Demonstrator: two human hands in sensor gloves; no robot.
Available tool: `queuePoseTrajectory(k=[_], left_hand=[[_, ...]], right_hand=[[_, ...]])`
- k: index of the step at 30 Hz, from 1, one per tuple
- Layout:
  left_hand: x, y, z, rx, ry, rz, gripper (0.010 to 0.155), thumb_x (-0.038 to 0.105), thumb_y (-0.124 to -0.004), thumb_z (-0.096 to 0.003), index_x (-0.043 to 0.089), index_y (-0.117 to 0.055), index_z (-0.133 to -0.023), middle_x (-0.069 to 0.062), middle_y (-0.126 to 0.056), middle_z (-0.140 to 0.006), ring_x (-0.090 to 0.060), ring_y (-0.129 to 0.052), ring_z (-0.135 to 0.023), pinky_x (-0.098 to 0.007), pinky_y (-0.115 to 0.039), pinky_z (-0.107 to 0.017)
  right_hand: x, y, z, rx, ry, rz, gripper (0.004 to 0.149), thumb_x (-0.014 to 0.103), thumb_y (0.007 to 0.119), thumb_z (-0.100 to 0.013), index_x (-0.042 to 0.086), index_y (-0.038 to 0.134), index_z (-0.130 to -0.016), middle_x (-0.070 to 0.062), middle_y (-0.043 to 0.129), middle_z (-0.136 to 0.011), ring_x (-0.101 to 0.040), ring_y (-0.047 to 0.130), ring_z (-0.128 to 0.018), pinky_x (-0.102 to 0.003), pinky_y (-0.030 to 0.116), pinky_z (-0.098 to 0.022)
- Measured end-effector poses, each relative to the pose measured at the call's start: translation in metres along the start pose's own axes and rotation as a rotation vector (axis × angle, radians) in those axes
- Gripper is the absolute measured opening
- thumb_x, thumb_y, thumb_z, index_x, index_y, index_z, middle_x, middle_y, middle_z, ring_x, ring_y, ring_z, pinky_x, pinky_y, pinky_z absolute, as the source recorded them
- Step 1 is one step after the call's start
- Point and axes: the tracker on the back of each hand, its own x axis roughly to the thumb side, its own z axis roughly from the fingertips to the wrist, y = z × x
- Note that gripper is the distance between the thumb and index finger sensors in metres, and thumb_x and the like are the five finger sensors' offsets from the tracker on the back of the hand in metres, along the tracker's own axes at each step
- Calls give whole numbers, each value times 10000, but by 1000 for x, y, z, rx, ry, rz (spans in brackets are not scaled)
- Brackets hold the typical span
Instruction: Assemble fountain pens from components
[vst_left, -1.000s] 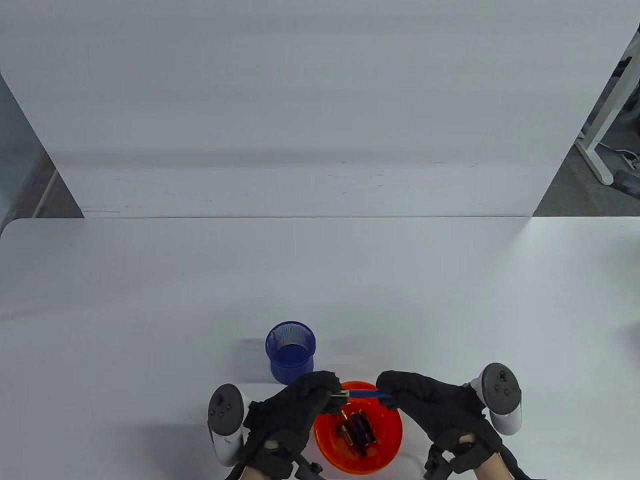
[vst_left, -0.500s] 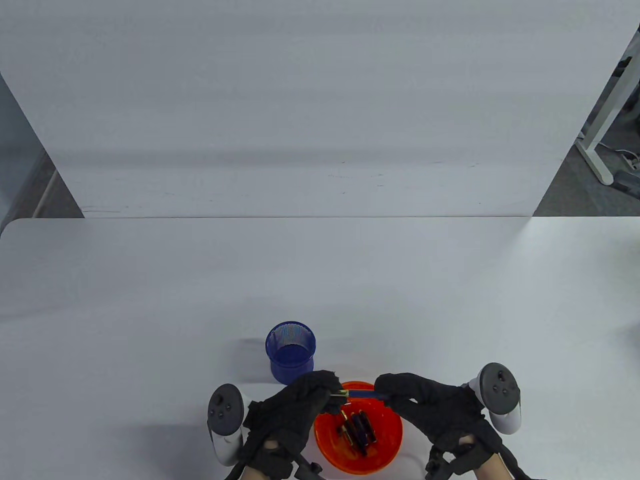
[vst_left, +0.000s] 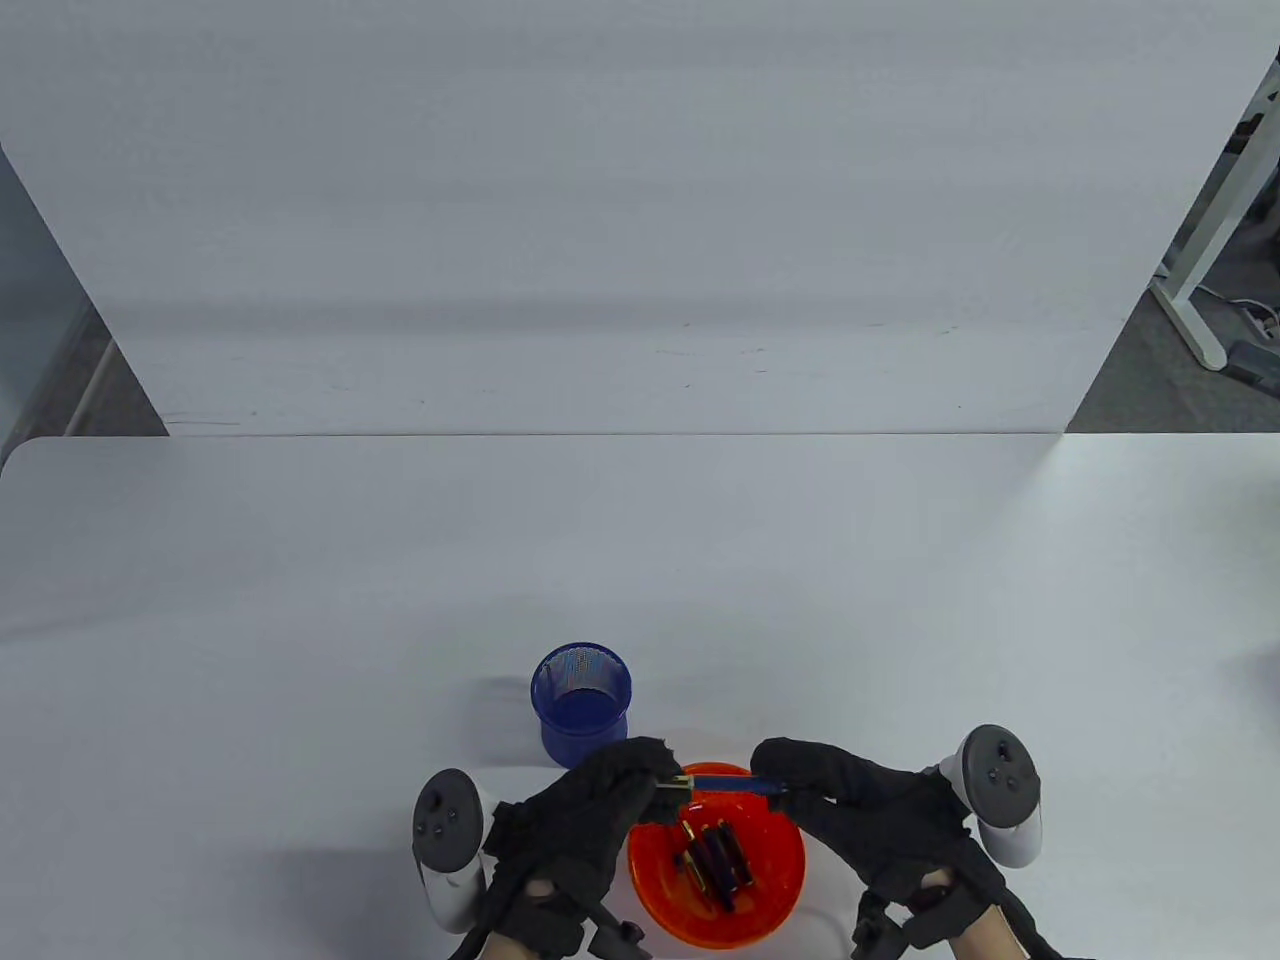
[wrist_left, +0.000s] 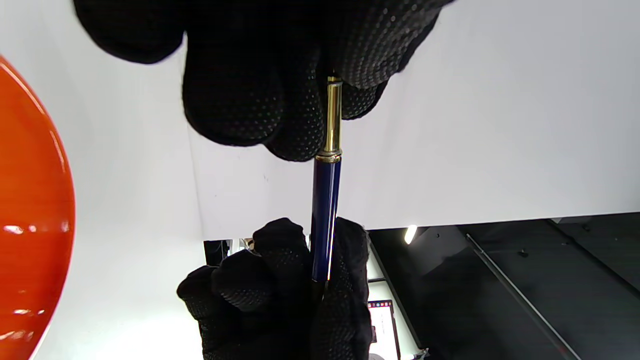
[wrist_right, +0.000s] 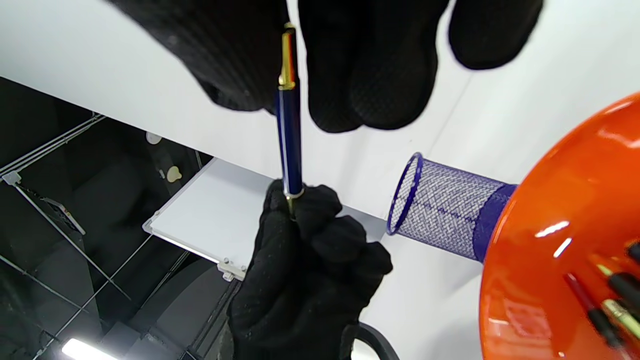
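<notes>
Two black-gloved hands hold a slim blue fountain pen barrel (vst_left: 738, 784) level above the far rim of a glossy orange plastic bowl (vst_left: 660, 895) on the white table (vst_left: 300, 600). The left hand (vst_left: 590, 810) pinches the pen's gold-coloured metal section (wrist_left: 332, 117); the right hand (vst_left: 850, 800) has its fingers curled round the barrel's other end. More dark pen parts (vst_left: 715, 855) lie in the bowl. A blue mesh pen cup (vst_left: 582, 700) stands just beyond.
</notes>
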Motion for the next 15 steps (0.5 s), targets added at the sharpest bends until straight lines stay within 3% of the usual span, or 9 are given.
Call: queuePoseTrajectory(k=[4,15], left_hand=[[1,-1,0,-5,1,-13,395,195,-758,-589,111,-804,-972,-232,-946,-849,-439,-977,-658,-680,-688,-561],[0,-1,0,-10,4,-13,397,196,-757,-589,111,-802,-975,-230,-946,-851,-436,-977,-660,-679,-687,-563]], right_hand=[[1,0,0,-9,-1,8,430,219,828,-556,169,787,-981,-225,878,-953,-450,874,-731,-694,606,-640],[0,0,0,-28,4,-10,455,282,803,-568,108,771,-987,-213,942,-863,-436,908,-670,-686,626,-625]])
